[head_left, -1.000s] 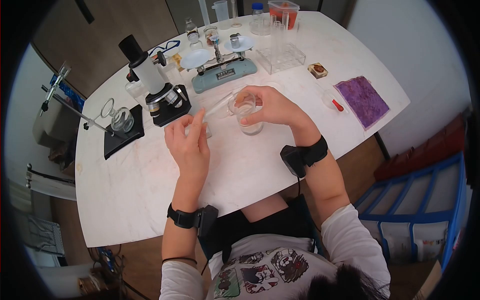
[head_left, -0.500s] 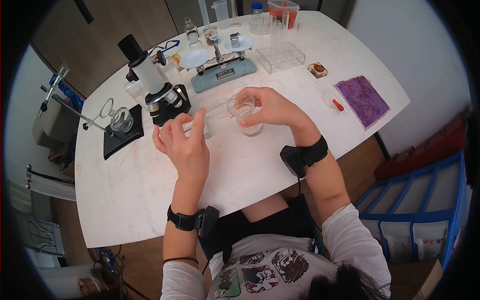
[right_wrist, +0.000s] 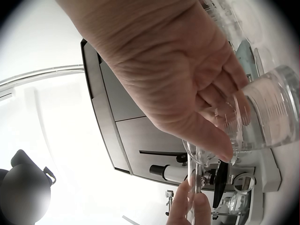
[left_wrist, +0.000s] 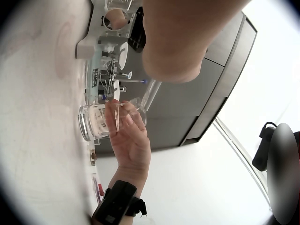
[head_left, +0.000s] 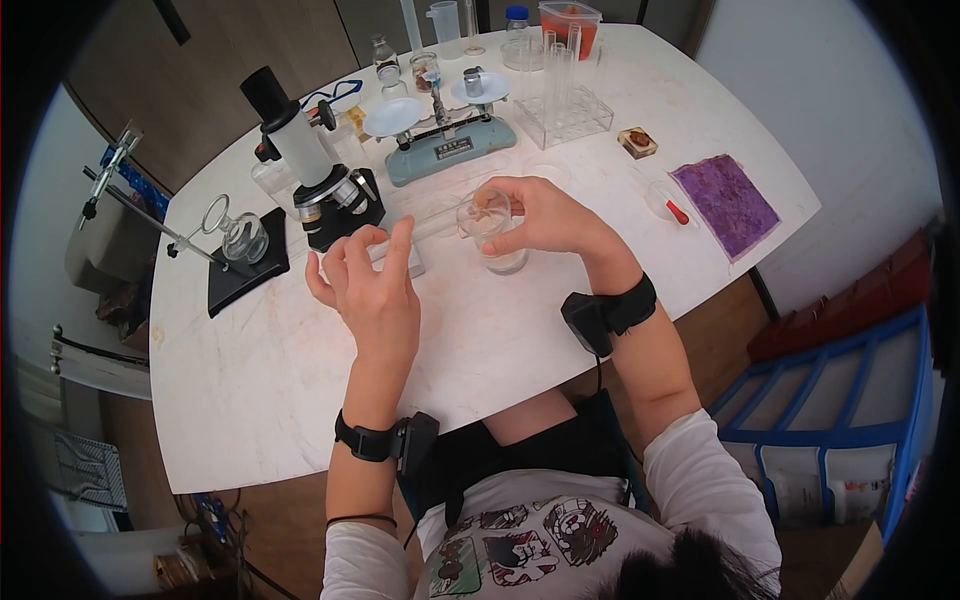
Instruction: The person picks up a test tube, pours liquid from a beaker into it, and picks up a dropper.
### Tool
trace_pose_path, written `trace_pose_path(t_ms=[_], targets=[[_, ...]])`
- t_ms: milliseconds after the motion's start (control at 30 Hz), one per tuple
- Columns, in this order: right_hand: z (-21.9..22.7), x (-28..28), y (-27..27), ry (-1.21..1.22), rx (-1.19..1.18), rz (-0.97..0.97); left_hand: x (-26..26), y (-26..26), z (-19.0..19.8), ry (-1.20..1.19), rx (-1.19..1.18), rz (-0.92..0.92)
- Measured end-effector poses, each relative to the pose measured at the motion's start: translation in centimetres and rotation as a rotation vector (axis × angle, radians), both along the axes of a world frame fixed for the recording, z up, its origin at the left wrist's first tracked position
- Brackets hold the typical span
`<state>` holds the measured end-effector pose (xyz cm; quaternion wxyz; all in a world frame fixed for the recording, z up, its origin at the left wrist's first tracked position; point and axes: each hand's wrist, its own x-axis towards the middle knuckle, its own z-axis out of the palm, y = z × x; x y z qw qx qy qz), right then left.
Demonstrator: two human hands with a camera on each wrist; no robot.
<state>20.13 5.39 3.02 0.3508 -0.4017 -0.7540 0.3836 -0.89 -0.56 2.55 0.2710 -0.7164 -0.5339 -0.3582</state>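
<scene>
I have my right hand wrapped around the rim of the glass beaker, fingers and thumb curled on its wall; the beaker stands on the white table just above the middle of the head view. In the right wrist view the same fingers press the beaker's clear side at the right of the frame. My left hand, left of centre, pinches the near end of a glass rod between thumb and fingers, and the rod slants up and right until its far end reaches the beaker's mouth. Behind the hands, toward the upper left, stands a microscope; a balance scale sits at upper centre, a test tube rack to its right, and a purple cloth lies at the right edge of the table.
</scene>
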Motion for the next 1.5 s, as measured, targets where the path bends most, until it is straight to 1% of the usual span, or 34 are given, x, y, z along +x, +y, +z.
trace_pose_path(t_ms=[133, 200, 233, 267, 300, 333, 367, 433, 467, 533, 567, 600, 633, 667, 700, 733, 800, 833, 867, 933, 967, 1000, 1067, 1100, 1167, 1200, 1267, 1300, 1367, 1400, 1467, 1500], targets=[[0.0, 0.1, 0.1, -0.023, 0.0, -0.003, 0.0, 0.0, 0.0, -0.018, -0.008, -0.015], [-0.2, 0.1, 0.2, 0.079, 0.016, 0.023, 0.0, 0.0, 0.0, -0.047, -0.01, -0.037], [-0.1, 0.1, 0.2, 0.079, 0.016, 0.024, 0.0, 0.0, 0.0, -0.076, -0.012, -0.059], [0.1, 0.2, 0.1, 0.089, -0.036, 0.042, 0.0, 0.1, -0.1, -0.076, -0.012, -0.058], [0.3, 0.2, 0.0, 0.098, -0.087, 0.061, -0.1, 0.1, -0.2, -0.129, -0.016, -0.105], [0.5, 0.2, 0.0, 0.099, -0.086, 0.063, -0.2, 0.2, -0.4, -0.182, -0.021, -0.152], [0.6, 0.2, -0.1, 0.109, -0.103, 0.061, -0.2, 0.3, -0.5, -0.18, -0.02, -0.151], [0.6, 0.2, 0.0, 0.121, -0.12, 0.059, -0.3, 0.5, -0.7, -0.426, -0.094, -0.332], [0.3, 0.2, 0.2, 0.142, -0.113, 0.032, -0.3, 0.5, -0.9, -0.423, -0.094, -0.333], [0.3, 0.4, 0.3, 0.166, -0.106, 0.0, -0.4, 0.6, -1.3, -0.813, -0.246, -0.458], [0.4, 0.4, 0.3, 0.245, -0.063, -0.056, -0.3, 0.7, -1.3, -0.81, -0.247, -0.46], [0.4, 0.4, 0.3, 0.323, -0.02, -0.112, -0.3, 0.8, -1.3, -0.907, -0.291, -0.523], [0.2, 0.6, 0.6, 0.326, -0.02, -0.114, -0.3, 0.9, -1.2, -1.005, -0.337, -0.585], [-0.1, 0.9, 1.0, 0.344, -0.002, -0.215, -0.4, 0.9, -1.3, -1.001, -0.339, -0.586], [-0.2, 1.2, 1.3, 0.362, 0.016, -0.316, -0.4, 1.0, -1.4, -1.06, -0.376, -0.621], [-0.1, 1.5, 1.5, 0.364, 0.016, -0.319, -0.4, 1.0, -1.5, -1.12, -0.413, -0.656], [0.2, 2.4, 1.7, 0.378, 0.056, -0.54, -0.4, 1.1, -1.8, -1.13, -0.433, -0.679], [-0.4, 3.1, 2.5, 0.283, 0.151, -0.659, -0.3, 1.1, -1.9, -1.141, -0.451, -0.7], [-0.7, 3.7, 2.8, 0.283, 0.153, -0.663, -0.2, 1.1, -1.9, -1.141, -0.453, -0.705], [-0.8, 4.8, 3.0, 0.134, 0.241, -0.91, -0.1, 1.1, -2.0, -1.127, -0.451, -0.733], [-1.3, 5.3, 3.5, 0.117, 0.244, -0.976, -0.1, 1.2, -2.2, -1.127, -0.45, -0.736], [-1.3, 5.7, 3.4, 0.116, 0.246, -0.977, -0.2, 1.2, -2.3, -1.115, -0.457, -0.734], [-1.3, 6.3, 3.4, 0.108, 0.209, -1.041, -0.2, 1.3, -2.5, -1.104, -0.462, -0.734], [-1.3, 6.4, 3.4, 0.108, 0.213, -1.042, -0.1, 1.3, -2.5, -1.059, -0.44, -0.72], [-1.4, 6.3, 3.6, 0.226, 0.239, -0.9, 0.1, 1.1, -2.2, -1.016, -0.407, -0.707], [-1.0, 5.9, 3.4, 0.226, 0.244, -0.896, 0.3, 0.8, -1.9, -0.998, -0.443, -0.691], [0.2, 4.3, 2.2, 0.3, 0.315, -0.669, 0.6, 0.6, -2.0, -0.982, -0.472, -0.672], [0.7, 3.5, 1.5, 0.301, 0.317, -0.664, 0.7, 0.6, -2.4, -0.937, -0.49, -0.673], [1.7, 1.8, 0.1, 0.351, 0.238, -0.451, 1.0, 0.2, -2.3, -0.85, -0.514, -0.671], [2.2, 1.2, -0.7, 0.351, 0.236, -0.442, 1.2, -0.1, -1.9, -0.852, -0.511, -0.664], [3.2, 0.3, -2.1, 0.281, 0.249, -0.342, 1.5, -0.5, -1.5, -0.789, -0.566, -0.665], [3.6, 0.1, -2.5, 0.28, 0.244, -0.338, 1.6, -0.5, -1.5, -0.791, -0.569, -0.674]])
